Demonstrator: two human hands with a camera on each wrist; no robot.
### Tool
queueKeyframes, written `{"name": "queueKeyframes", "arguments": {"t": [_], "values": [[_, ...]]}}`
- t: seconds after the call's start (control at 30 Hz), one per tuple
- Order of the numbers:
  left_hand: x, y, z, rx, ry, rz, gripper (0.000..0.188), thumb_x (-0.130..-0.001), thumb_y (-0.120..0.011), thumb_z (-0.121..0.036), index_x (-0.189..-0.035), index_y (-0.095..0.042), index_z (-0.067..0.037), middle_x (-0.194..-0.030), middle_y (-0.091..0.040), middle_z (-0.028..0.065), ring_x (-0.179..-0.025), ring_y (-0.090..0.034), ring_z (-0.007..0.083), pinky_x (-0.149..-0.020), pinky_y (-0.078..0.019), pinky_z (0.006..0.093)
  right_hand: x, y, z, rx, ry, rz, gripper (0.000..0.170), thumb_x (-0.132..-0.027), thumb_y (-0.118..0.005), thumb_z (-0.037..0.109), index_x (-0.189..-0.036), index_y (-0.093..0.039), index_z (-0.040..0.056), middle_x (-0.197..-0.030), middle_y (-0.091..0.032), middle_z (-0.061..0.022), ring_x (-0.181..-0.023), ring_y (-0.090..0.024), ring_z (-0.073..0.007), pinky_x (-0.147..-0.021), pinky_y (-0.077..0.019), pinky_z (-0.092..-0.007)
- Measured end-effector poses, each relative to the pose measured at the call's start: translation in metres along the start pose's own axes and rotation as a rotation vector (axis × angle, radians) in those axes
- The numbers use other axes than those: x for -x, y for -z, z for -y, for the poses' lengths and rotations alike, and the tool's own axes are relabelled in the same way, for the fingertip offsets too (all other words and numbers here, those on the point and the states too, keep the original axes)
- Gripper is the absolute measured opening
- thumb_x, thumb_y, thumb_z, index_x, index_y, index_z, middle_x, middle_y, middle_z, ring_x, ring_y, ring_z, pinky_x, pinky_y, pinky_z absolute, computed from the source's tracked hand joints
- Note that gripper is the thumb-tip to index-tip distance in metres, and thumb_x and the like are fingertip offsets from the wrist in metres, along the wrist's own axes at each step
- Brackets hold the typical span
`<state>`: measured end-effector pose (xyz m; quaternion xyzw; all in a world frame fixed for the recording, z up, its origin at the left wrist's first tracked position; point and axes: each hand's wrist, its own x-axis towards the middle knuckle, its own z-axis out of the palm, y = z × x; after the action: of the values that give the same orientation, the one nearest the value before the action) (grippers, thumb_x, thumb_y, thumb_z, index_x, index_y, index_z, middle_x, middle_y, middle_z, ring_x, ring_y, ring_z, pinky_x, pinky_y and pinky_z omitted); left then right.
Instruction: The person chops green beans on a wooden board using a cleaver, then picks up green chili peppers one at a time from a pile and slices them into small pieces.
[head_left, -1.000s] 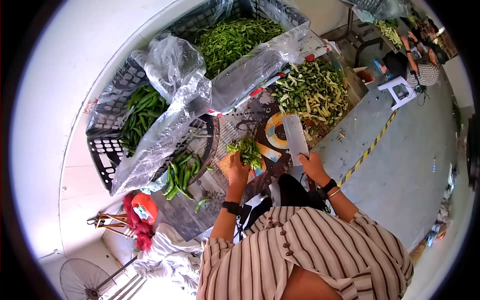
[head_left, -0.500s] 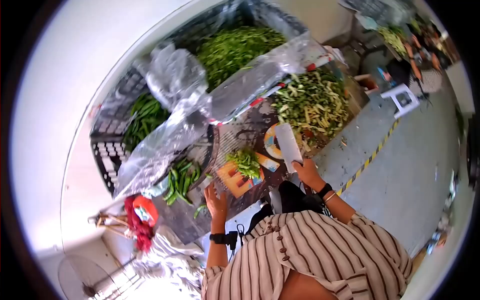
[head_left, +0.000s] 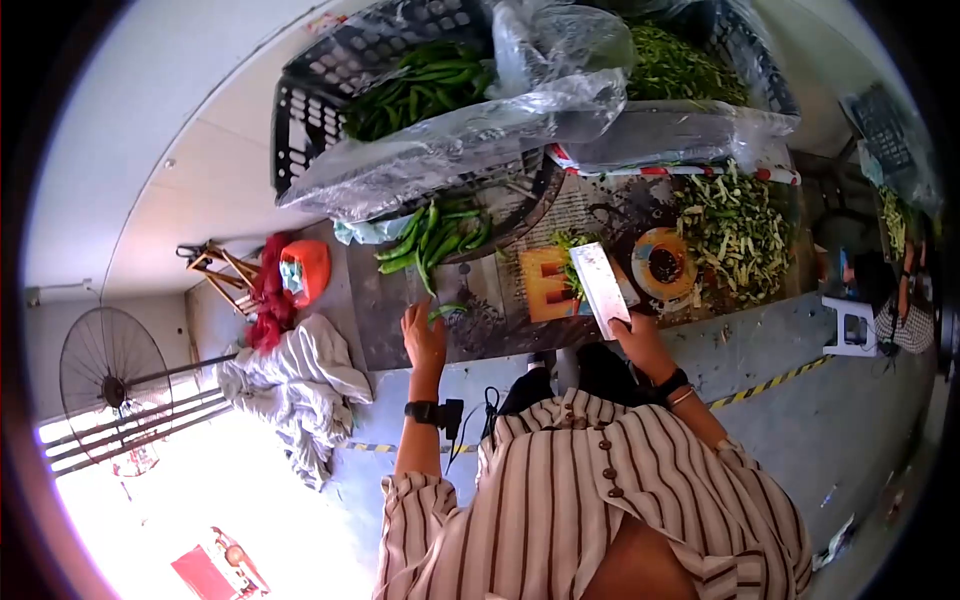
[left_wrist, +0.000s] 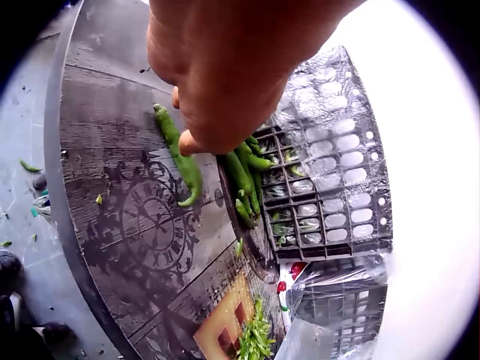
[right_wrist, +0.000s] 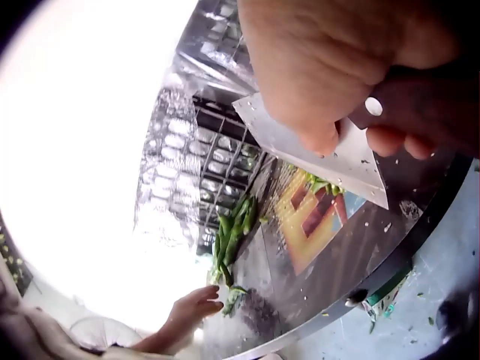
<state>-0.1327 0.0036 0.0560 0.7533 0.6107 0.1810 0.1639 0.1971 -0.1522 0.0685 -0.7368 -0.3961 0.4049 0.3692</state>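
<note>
Print first: orange panel (head_left: pixel 540 305) on the dark table (head_left: pixel 385 335) carries a blocky, letter-like figure, perhaps an E in the head view, more like nested squares from the right wrist. Cannot tell which. Ring print (head_left: pixel 663 265), orange and yellow with a dark centre, just right of the panel. Clock-face print (left_wrist: pixel 154 232) left of the panel; marks round its ring resemble Roman numerals, too blurred to read singly.

Left hand (head_left: pixel 425 340) well left of the panel, at the near side of the table. Fingers reach forward, slightly bent, small gaps between some of them. They lie over or beside a lone green pepper (head_left: pixel 447 311), also left of the panel; cannot tell whether fingertip and skin touch.

Right hand (head_left: pixel 645 345) at the near right of the panel, fingers curled round the dark handle of a cleaver (head_left: pixel 600 285), thumb against the blade by the handle. Blade broad, flecked with bits, tilted across the panel's right part; cannot tell from the head view whether its edge meets the table.

Chopped green pieces (head_left: pixel 572 240) on the panel, partly hidden by the blade. Whole green peppers (head_left: pixel 435 240) heaped left of the panel, beyond the lone one. Larger cut heap (head_left: pixel 738 235), pale and green mixed, right of the panel past the ring print. Black crate (head_left: pixel 310 125) beyond and left of the panel, plastic sheet (head_left: pixel 450 165) draped over its near side, more peppers (head_left: pixel 420 95) inside.
</note>
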Motion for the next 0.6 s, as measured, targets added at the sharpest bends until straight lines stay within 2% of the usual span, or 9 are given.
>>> {"name": "queueKeyframes", "arguments": {"t": [0.1,0.13,0.2,0.27,0.37,0.4,0.5,0.57,0.6], "values": [[-0.002,-0.008,0.012,-0.004,-0.045,0.055,0.037,-0.07,-0.058,-0.004,-0.107,-0.057,-0.007,-0.104,-0.055,0.0127,-0.099,-0.048,0.033,-0.086,-0.0397,0.039,-0.003,-0.019,0.001,0.2,0.126,0.1,0.029,-0.078,-0.058,0.022,-0.077,-0.057,-0.0073,-0.07,-0.057,-0.026,-0.069,-0.057,-0.0409,-0.061,-0.0441,-0.0427],[-0.003,-0.011,0.014,-0.015,-0.072,0.102,0.035,-0.071,-0.058,-0.005,-0.106,-0.057,-0.007,-0.103,-0.055,0.0125,-0.098,-0.048,0.0329,-0.086,-0.0399,0.0391,-0.003,-0.023,0.004,0.206,0.125,0.096,0.029,-0.078,-0.058,0.022,-0.077,-0.057,-0.0073,-0.07,-0.057,-0.026,-0.069,-0.057,-0.0409,-0.061,-0.0441,-0.0427],[-0.006,-0.018,0.017,-0.009,-0.098,0.054,0.029,-0.071,-0.057,-0.006,-0.1,-0.059,-0.007,-0.098,-0.056,0.0119,-0.095,-0.05,0.0326,-0.084,-0.0408,0.0386,-0.004,-0.026,0.013,0.322,0.071,0.244,0.03,-0.078,-0.058,0.024,-0.075,-0.058,-0.0067,-0.071,-0.056,-0.0266,-0.069,-0.057,-0.041,-0.061,-0.0438,-0.0446],[-0.009,-0.021,0.023,0.006,-0.049,0.064,0.023,-0.071,-0.058,-0.006,-0.093,-0.061,-0.007,-0.093,-0.058,0.0116,-0.091,-0.051,0.033,-0.08,-0.0424,0.0388,-0.004,-0.031,0.012,0.312,0.073,0.245,0.032,-0.078,-0.058,0.025,-0.074,-0.058,-0.0066,-0.071,-0.056,-0.0267,-0.069,-0.056,-0.0414,-0.061,-0.0437,-0.0455],[-0.011,-0.023,0.018,0.055,-0.012,0.027,0.015,-0.072,-0.058,-0.009,-0.087,-0.061,-0.007,-0.09,-0.059,0.0124,-0.088,-0.053,0.0339,-0.075,-0.0437,0.0392,-0.009,-0.036,0.001,0.376,0.018,0.22,0.032,-0.077,-0.057,0.025,-0.071,-0.058,-0.006,-0.069,-0.056,-0.0262,-0.068,-0.056,-0.0411,-0.06,-0.0438,-0.0457],[-0.011,-0.023,0.015,0.055,-0.012,0.027,0.015,-0.072,-0.058,-0.009,-0.087,-0.061,-0.007,-0.09,-0.059,0.0124,-0.088,-0.053,0.0339,-0.075,-0.0437,0.0392,-0.01,-0.04,-0.015,0.358,0.025,0.137,0.031,-0.076,-0.057,0.025,-0.069,-0.057,-0.0056,-0.068,-0.055,-0.0259,-0.066,-0.056,-0.041,-0.06,-0.0437,-0.0458],[-0.02,-0.025,0.003,0.187,0.028,0.09,0.02,-0.074,-0.057,-0.008,-0.093,-0.061,-0.004,-0.087,-0.06,0.0138,-0.083,-0.055,0.0359,-0.073,-0.044,0.0415,-0.012,-0.038,-0.028,0.323,0.027,-0.005,0.031,-0.075,-0.056,0.025,-0.065,-0.056,-0.0048,-0.066,-0.055,-0.0253,-0.063,-0.055,-0.0411,-0.058,-0.0435,-0.0462],[-0.025,-0.032,-0.005,0.283,0.091,0.09,0.029,-0.076,-0.059,-0.01,-0.103,-0.056,-0.003,-0.084,-0.061,0.015,-0.077,-0.058,0.0353,-0.07,-0.0456,0.0404,-0.012,-0.035,-0.031,0.371,0.081,-0.124,0.032,-0.076,-0.056,0.025,-0.063,-0.054,-0.0044,-0.064,-0.054,-0.0248,-0.06,-0.054,-0.0413,-0.057,-0.043,-0.047],[-0.028,-0.04,-0.005,0.278,0.079,0.114,0.029,-0.076,-0.059,-0.01,-0.103,-0.056,-0.003,-0.084,-0.061,0.015,-0.077,-0.058,0.0353,-0.07,-0.0456,0.0404,-0.013,-0.032,-0.033,0.372,0.094,-0.11,0.032,-0.077,-0.055,0.025,-0.063,-0.054,-0.0043,-0.063,-0.054,-0.0247,-0.06,-0.054,-0.0411,-0.056,-0.0428,-0.0469]]}}
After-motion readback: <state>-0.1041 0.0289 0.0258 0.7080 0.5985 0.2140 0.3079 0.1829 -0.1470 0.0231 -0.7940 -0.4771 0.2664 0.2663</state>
